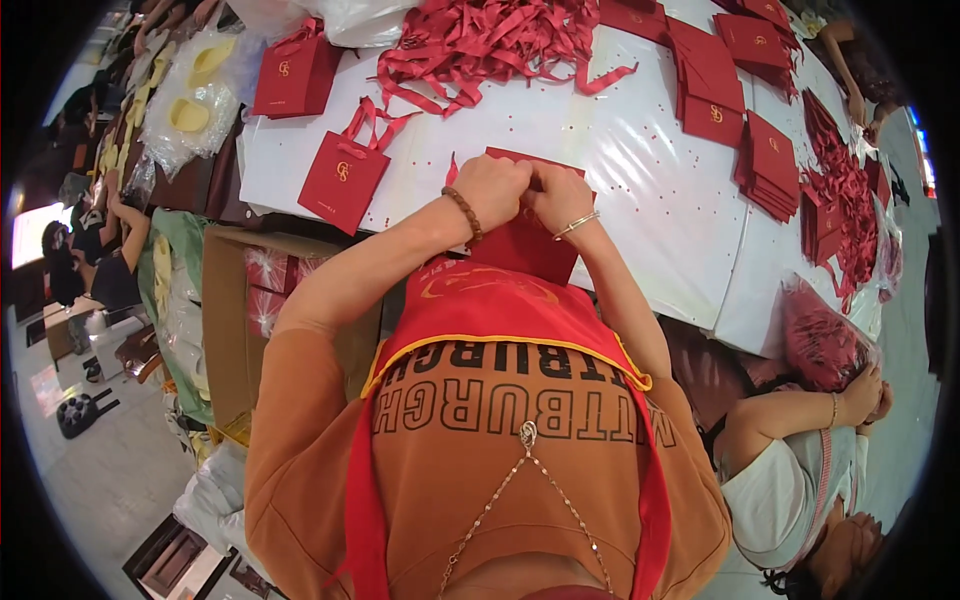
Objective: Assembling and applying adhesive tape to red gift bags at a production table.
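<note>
A red paper gift bag (528, 250) lies at the table's near edge, in front of my red apron. Over its upper part my left hand (492, 190) and my right hand (562, 198) meet, fingers curled and pinched together on the bag. Exactly what sits between the fingertips is hidden by the knuckles. A short end of red ribbon (452, 168) sticks out beside my left hand. To the left lies a red gift bag with ribbon handles (345, 180), and beyond it stands another such bag (295, 78).
A heap of loose red ribbons (490, 45) covers the table's far middle. Stacks of flat red bags (768, 165) line the right side, near more ribbon (850, 220). At left stands an open cardboard box (228, 330). Another person's hand (858, 395) is at a plastic-wrapped red bundle (825, 335).
</note>
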Demonstrator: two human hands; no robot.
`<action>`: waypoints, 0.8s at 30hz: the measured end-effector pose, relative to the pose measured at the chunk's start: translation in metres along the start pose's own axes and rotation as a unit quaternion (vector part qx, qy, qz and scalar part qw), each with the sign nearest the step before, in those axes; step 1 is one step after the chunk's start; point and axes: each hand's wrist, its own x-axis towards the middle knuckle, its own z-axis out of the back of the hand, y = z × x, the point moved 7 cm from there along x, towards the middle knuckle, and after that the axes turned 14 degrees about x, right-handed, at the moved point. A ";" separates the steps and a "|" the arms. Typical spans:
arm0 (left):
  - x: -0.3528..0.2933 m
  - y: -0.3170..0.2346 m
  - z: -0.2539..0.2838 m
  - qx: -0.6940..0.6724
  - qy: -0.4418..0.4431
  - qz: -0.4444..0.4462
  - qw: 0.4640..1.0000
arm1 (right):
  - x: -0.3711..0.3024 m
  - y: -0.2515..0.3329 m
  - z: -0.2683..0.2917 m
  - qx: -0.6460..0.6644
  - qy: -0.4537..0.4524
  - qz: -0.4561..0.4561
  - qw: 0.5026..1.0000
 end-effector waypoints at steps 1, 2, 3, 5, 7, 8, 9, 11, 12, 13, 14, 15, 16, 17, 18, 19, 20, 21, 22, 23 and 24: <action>0.001 -0.003 0.001 0.006 0.008 -0.006 1.000 | 0.001 -0.001 0.001 -0.003 -0.018 0.016 1.000; 0.001 -0.004 0.004 0.007 0.007 -0.008 1.000 | 0.001 -0.003 0.000 -0.004 -0.020 0.016 1.000; 0.001 -0.004 0.004 0.012 0.021 -0.004 1.000 | 0.001 -0.003 -0.002 -0.006 -0.022 0.015 1.000; 0.003 -0.009 0.008 0.019 0.026 -0.008 0.999 | 0.000 -0.003 0.002 -0.014 -0.035 0.014 0.999; 0.003 -0.008 0.004 0.010 0.037 0.001 0.999 | -0.001 -0.009 -0.002 0.030 -0.034 0.025 0.999; 0.005 -0.006 0.004 0.016 0.025 -0.005 1.000 | 0.000 -0.007 -0.003 0.029 -0.048 0.052 0.997; 0.006 -0.002 0.000 -0.022 0.017 0.001 1.000 | 0.002 -0.011 -0.001 0.040 -0.040 0.039 0.998; 0.004 0.013 -0.002 -0.140 -0.045 0.001 0.989 | 0.000 -0.007 0.003 0.053 -0.034 0.027 0.998; 0.005 0.019 -0.004 -0.137 -0.049 -0.001 0.989 | 0.001 -0.009 0.004 0.099 -0.005 -0.012 0.995; 0.003 0.030 -0.011 -0.307 0.027 0.097 0.946 | -0.002 -0.013 0.002 0.147 0.025 -0.055 0.987; -0.003 0.035 -0.024 -0.462 0.103 0.192 0.860 | -0.002 -0.015 0.001 0.147 0.022 -0.055 0.987; -0.004 0.036 -0.025 -0.470 0.111 0.204 0.852 | 0.000 -0.017 -0.001 0.152 0.015 -0.033 0.988; -0.003 0.037 -0.023 -0.471 0.107 0.201 0.852 | 0.004 -0.016 -0.001 0.154 0.008 -0.007 0.988; -0.003 0.037 -0.021 -0.421 0.108 0.182 0.882 | 0.004 -0.017 -0.003 0.149 0.005 -0.005 0.989; -0.004 0.037 -0.019 -0.371 0.108 0.163 0.908 | 0.002 -0.009 -0.003 0.122 -0.015 0.051 0.991; -0.004 0.038 -0.020 -0.373 0.097 0.156 0.910 | 0.002 0.000 0.001 0.090 -0.037 0.112 0.989; -0.004 0.037 -0.021 -0.336 0.072 0.136 0.929 | 0.002 -0.001 0.001 0.099 -0.041 0.110 0.988; -0.002 0.035 -0.020 -0.298 0.045 0.116 0.947 | 0.003 -0.001 0.001 0.089 -0.043 0.124 0.987; -0.001 0.035 -0.019 -0.298 0.031 0.105 0.948 | 0.003 0.002 0.002 0.085 -0.040 0.128 0.987; -0.002 0.033 -0.014 -0.263 0.008 0.085 0.961 | 0.004 0.003 0.000 0.097 -0.023 0.128 0.987; 0.002 0.033 -0.008 -0.226 -0.017 0.066 0.972 | 0.005 0.000 0.001 0.083 -0.012 0.100 0.991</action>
